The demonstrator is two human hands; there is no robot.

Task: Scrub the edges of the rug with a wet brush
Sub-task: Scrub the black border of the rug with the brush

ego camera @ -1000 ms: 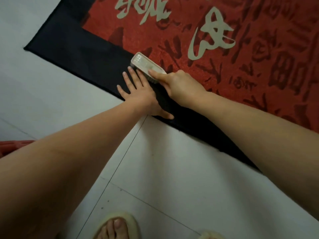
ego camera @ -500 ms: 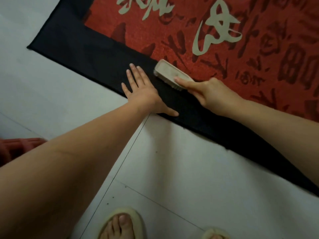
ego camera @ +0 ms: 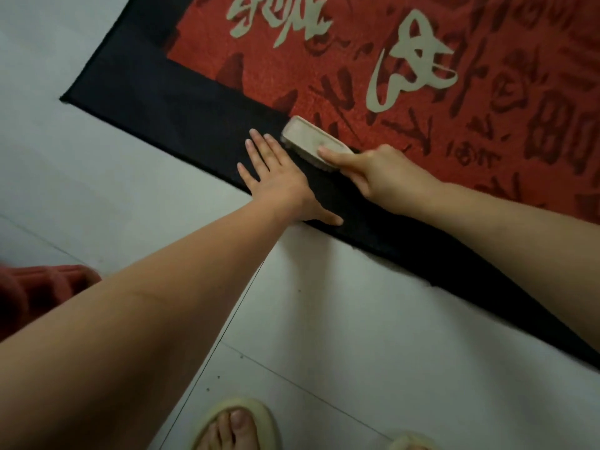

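A red rug with pale characters and a wide black border (ego camera: pixel 181 102) lies on the white floor, its corner at the upper left. My left hand (ego camera: pixel 279 183) presses flat on the black border, fingers straight and spread. Just right of it, my right hand (ego camera: pixel 380 177) grips a pale scrub brush (ego camera: pixel 311 141), forefinger stretched along its back. The brush sits where the black border meets the red field, bristles down.
White floor tiles (ego camera: pixel 357 319) fill the lower half. My feet in pale slippers (ego camera: pixel 233 423) stand at the bottom edge. A red ribbed object (ego camera: pixel 42 287) shows at the left edge behind my left forearm.
The brush and my right hand slid right along the border, then came back left beside my left fingers. My left hand stayed flat on the border.
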